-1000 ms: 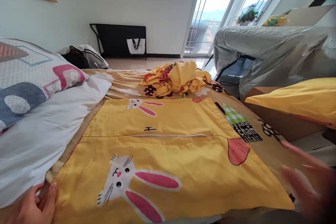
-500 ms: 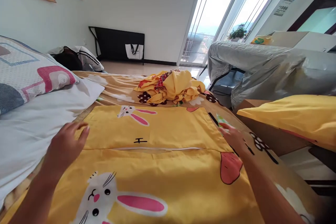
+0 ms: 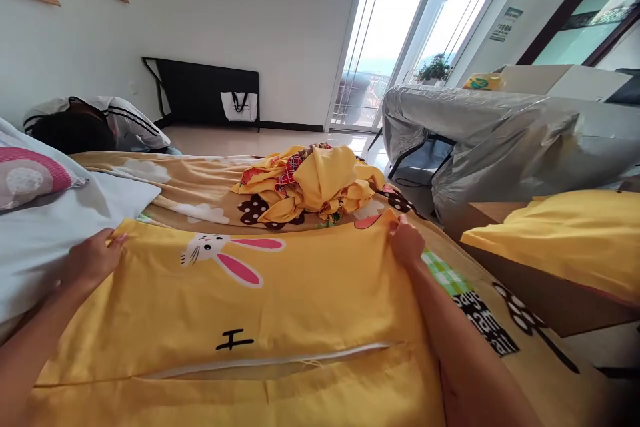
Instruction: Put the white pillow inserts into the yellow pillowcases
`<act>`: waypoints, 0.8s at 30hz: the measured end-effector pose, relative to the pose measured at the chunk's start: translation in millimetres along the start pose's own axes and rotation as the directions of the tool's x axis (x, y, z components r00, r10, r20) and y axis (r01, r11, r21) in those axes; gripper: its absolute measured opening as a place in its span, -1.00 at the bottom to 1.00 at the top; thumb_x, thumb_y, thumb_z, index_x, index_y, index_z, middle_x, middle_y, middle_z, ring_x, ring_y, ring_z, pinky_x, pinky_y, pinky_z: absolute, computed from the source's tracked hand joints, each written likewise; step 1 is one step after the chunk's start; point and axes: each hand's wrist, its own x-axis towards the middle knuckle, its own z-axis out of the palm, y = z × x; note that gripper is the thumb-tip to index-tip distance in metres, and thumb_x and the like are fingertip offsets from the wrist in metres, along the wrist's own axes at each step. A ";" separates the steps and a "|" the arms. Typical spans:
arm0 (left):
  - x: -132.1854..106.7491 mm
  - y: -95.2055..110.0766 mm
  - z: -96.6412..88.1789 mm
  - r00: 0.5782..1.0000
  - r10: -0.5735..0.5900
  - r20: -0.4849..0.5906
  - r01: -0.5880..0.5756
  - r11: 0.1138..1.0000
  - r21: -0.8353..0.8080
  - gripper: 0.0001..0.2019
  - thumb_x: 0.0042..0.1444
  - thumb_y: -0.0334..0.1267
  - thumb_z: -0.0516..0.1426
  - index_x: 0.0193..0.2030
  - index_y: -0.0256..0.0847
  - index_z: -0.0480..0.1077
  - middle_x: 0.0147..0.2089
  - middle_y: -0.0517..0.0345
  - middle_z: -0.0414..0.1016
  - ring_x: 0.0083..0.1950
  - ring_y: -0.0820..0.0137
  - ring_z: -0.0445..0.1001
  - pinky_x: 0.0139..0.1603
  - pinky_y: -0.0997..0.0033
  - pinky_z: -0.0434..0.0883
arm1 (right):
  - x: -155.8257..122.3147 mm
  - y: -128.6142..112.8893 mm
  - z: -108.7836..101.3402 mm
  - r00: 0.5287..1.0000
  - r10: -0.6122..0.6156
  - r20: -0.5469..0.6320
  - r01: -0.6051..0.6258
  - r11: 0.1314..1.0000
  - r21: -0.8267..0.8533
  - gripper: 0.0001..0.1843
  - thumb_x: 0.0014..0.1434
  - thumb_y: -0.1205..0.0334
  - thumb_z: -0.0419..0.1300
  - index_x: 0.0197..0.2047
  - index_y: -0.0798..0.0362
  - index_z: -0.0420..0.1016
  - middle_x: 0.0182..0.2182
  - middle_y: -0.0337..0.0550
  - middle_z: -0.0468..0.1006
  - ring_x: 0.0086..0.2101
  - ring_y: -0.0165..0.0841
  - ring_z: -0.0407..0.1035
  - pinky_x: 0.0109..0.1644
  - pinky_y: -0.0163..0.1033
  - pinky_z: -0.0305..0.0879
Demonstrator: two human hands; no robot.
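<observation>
A yellow rabbit-print fabric cover (image 3: 320, 287) spreads across the bed in front of me, with a long pale-edged slit running across it. My left hand (image 3: 95, 257) pinches its far left corner beside the white pillow. At the far right corner, my right hand (image 3: 407, 240) is closed on the same cover. The far edge is raised a little and sags between the two hands. Beyond that edge lies a crumpled heap of yellow cloth (image 3: 325, 180) with some red plaid showing.
A patterned tan sheet (image 3: 200, 177) covers the bed. The white pillow (image 3: 115, 197) lies at left; behind it a person (image 3: 75, 127) bends low. On the right are a yellow cushion-like bundle (image 3: 565, 240), a cardboard box (image 3: 525, 293) and plastic-wrapped furniture (image 3: 480, 113).
Both hands have closed on the cover's far corners, lifting that edge and drawing the fabric nearer. The view has shifted, and more of the bent person shows at left.
</observation>
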 end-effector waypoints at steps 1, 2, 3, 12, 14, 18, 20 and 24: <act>3.1 4.5 -3.1 1.000 -0.003 -0.016 0.003 0.999 0.035 -0.35 0.28 0.05 -0.39 -0.05 -0.40 0.32 -0.27 -0.07 0.48 -0.21 0.17 0.50 -0.29 0.30 0.39 | 5.4 -2.0 -2.3 1.000 -0.017 -0.021 0.017 1.000 -0.009 -0.54 0.32 0.16 -0.20 0.13 0.18 0.30 -0.17 0.23 0.51 -0.15 -0.06 0.44 -0.17 -0.11 0.26; 4.8 8.9 -5.3 1.000 -0.001 -0.030 0.003 0.997 0.072 -0.34 0.28 0.04 -0.45 -0.05 -0.37 0.30 -0.26 -0.04 0.47 -0.21 0.20 0.50 -0.30 0.34 0.37 | 10.0 -3.9 -3.7 0.999 -0.032 -0.036 0.032 0.999 -0.016 -0.53 0.32 0.15 -0.20 0.14 0.17 0.29 -0.18 0.22 0.52 -0.15 -0.06 0.44 -0.16 -0.11 0.25; 5.4 12.8 -6.4 0.999 0.014 -0.046 -0.009 0.994 0.105 -0.33 0.29 0.01 -0.48 -0.05 -0.36 0.29 -0.24 -0.03 0.45 -0.20 0.23 0.49 -0.29 0.36 0.36 | 13.6 -5.4 -3.8 0.998 -0.046 -0.047 0.045 0.999 -0.022 -0.54 0.32 0.15 -0.19 0.14 0.16 0.30 -0.19 0.20 0.52 -0.16 -0.06 0.44 -0.16 -0.12 0.25; -29.0 83.4 13.7 0.907 0.306 -0.288 -0.288 0.952 0.102 -0.52 0.30 -0.26 -0.29 0.22 -0.47 0.15 0.23 -0.28 0.18 0.20 0.03 0.25 0.10 0.10 0.30 | -35.0 -56.7 9.7 0.914 -0.369 -0.166 0.364 0.929 -0.062 -0.53 0.27 0.29 -0.11 0.20 0.21 0.28 0.20 0.23 0.27 0.20 -0.02 0.09 0.20 0.07 -0.01; -57.2 137.5 20.4 0.809 0.572 -0.133 -0.576 0.817 0.008 -0.53 0.25 -0.35 -0.22 0.23 -0.45 0.19 0.29 -0.21 0.19 0.33 0.15 0.13 0.29 0.13 0.13 | -80.1 -99.9 12.0 0.768 -0.635 -0.079 0.639 0.768 0.041 -0.53 0.30 0.27 -0.14 0.23 0.12 0.26 0.23 0.07 0.27 0.22 -0.18 0.09 0.25 -0.04 -0.04; -104.0 216.0 38.9 0.716 0.694 0.075 -0.680 0.717 -0.153 -0.47 0.23 -0.34 -0.18 0.35 -0.38 0.05 0.39 -0.08 0.06 0.40 0.27 0.02 0.34 0.18 0.08 | -152.6 -169.6 24.1 0.515 -0.849 0.116 0.773 0.519 0.364 -0.46 0.36 0.13 -0.22 0.35 0.07 0.06 0.32 -0.08 0.12 0.29 -0.35 -0.04 0.28 -0.15 -0.06; -100.0 203.1 49.5 0.731 0.674 0.106 -0.653 0.736 -0.178 -0.49 0.28 -0.19 -0.19 0.34 -0.24 0.09 0.41 -0.01 0.03 0.41 0.24 0.00 0.34 0.06 0.07 | -150.0 -165.2 29.8 0.502 -0.841 0.201 0.748 0.539 0.387 -0.42 0.36 0.03 -0.24 0.36 0.05 0.04 0.34 -0.07 0.04 0.32 -0.32 -0.11 0.32 -0.06 -0.14; -43.3 80.4 72.8 0.875 0.472 0.107 -0.469 0.881 -0.060 -0.46 0.28 -0.07 -0.21 0.37 -0.16 0.04 0.42 0.06 -0.01 0.42 0.25 -0.04 0.32 0.05 0.08 | -81.3 -76.1 30.2 0.677 -0.638 0.367 0.610 0.765 0.206 -0.39 0.35 -0.08 -0.27 0.38 -0.07 -0.01 0.37 -0.16 -0.09 0.34 -0.34 -0.22 0.35 -0.01 -0.26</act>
